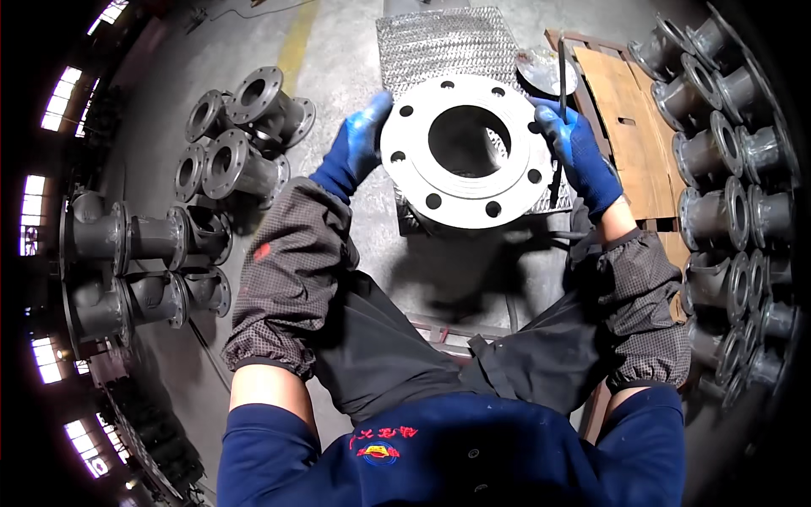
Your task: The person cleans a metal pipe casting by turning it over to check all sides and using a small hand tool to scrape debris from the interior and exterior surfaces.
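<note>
From here the flange blocks my view of part of the ridged metal block, and I lose some fingers of the left hand behind the flange's edge. I can't tell whether the right hand grips the dark rod or only overlaps it. The outermost pipe pieces sink into black at right; the lower-left heap is too dark to identify.

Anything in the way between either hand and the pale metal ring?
Nothing visible separates the left hand from the metal ring at its left edge. On the other side, a thin dark rod sits in the right hand, beside the rim.
</note>
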Available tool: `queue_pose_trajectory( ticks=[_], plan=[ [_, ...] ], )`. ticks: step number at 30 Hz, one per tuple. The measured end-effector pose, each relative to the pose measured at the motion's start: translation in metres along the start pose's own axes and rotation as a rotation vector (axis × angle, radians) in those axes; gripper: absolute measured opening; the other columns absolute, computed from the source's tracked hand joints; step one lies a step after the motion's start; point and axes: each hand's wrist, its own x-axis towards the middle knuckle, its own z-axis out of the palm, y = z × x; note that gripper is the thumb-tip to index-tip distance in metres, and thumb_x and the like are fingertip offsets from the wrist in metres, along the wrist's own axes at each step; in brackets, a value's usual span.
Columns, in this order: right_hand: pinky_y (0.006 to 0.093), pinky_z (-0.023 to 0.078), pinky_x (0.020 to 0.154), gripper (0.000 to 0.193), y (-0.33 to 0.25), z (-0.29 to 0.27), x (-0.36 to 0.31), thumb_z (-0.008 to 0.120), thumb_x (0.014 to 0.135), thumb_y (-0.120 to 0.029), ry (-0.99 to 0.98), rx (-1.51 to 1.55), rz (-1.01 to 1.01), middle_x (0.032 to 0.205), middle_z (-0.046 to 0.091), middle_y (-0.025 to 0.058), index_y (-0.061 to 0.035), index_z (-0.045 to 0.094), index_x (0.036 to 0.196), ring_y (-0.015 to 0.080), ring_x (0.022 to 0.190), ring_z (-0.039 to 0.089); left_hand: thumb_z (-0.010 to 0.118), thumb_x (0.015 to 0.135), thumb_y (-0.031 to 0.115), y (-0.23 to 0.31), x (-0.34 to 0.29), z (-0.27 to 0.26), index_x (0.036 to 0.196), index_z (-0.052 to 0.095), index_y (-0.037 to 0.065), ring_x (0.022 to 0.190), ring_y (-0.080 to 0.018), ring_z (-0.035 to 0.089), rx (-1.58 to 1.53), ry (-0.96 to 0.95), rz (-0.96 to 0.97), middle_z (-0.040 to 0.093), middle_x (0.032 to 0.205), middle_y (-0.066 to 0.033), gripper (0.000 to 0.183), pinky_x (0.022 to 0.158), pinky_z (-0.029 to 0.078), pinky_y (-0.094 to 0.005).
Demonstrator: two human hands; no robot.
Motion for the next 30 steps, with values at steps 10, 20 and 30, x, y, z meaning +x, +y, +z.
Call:
queue_pose_trajectory(
  ticks=[10, 20, 30],
  plan=[
    [0.0206, 0.043, 0.069, 0.032, -0.006, -0.019, -0.023, 0.050, 0.089, -0.019, -0.013, -0.018, -0.078, 0.085, 0.059, 0.0014, 0.0024, 0.058, 0.111, 0.0077, 0.076, 0.052, 0.046, 0.092, 0.024, 0.010, 0.031, 0.019, 0.093, 0.059, 0.002, 0.072, -0.0087, 0.058, -0.780, 0.093, -0.368, 0.061, 0.085, -0.0041, 0.026, 0.066, 0.048, -0.0229],
    [0.0219, 0.044, 0.079, 0.030, 0.010, -0.072, -0.039, 0.050, 0.088, -0.016, 0.075, 0.036, 0.092, 0.095, 0.062, 0.0056, 0.0020, 0.058, 0.111, 0.0106, 0.085, 0.055, 0.066, 0.076, 0.031, 0.092, 0.054, 0.038, 0.098, 0.060, -0.008, 0.070, -0.0133, 0.060, -0.683, 0.127, -0.173, 0.064, 0.082, -0.0112, 0.045, 0.064, 0.049, -0.0236],
    [0.0224, 0.046, 0.068, 0.029, 0.008, -0.087, -0.054, 0.042, 0.092, -0.017, 0.158, -0.125, 0.123, 0.087, 0.061, 0.0015, -0.0023, 0.061, 0.108, 0.0076, 0.078, 0.055, 0.066, 0.076, 0.044, 0.112, 0.053, 0.056, 0.098, 0.062, -0.005, 0.072, -0.0141, 0.060, -0.539, -0.008, -0.162, 0.064, 0.078, -0.0126, 0.054, 0.064, 0.049, -0.0270]
  ],
)
